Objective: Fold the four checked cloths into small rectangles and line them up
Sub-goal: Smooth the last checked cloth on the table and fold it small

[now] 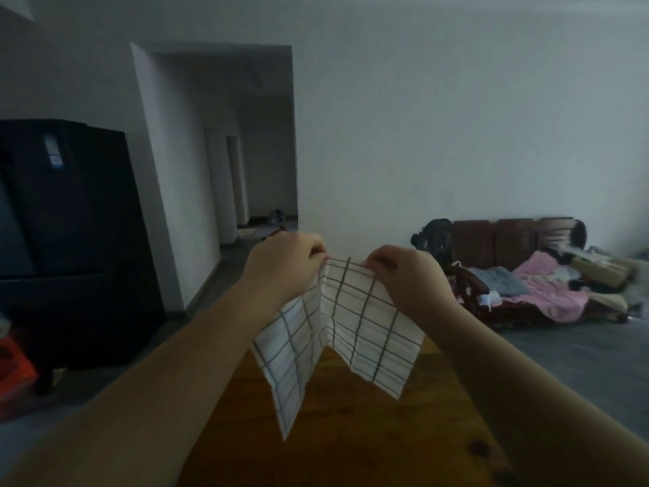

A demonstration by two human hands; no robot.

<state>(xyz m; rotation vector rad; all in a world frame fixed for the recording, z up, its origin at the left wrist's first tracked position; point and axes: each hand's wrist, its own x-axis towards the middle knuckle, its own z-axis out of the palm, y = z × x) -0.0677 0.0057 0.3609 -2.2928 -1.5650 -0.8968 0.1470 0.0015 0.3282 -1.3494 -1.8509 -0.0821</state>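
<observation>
A white cloth with dark checked lines (354, 325) hangs in the air above the wooden table (351, 444). My left hand (284, 261) pinches its top edge at the left, and my right hand (407, 272) pinches the top edge at the right. The two hands are close together, so the cloth sags in a crease down its middle and its lower corners hang free over the table. No other checked cloth is in view.
A black fridge (66, 233) stands at the left, with a red crate (14, 363) near its foot. A doorway (253, 170) opens into a hallway beyond. At the right, a dark wooden sofa (509, 247) carries piled clothes and blankets.
</observation>
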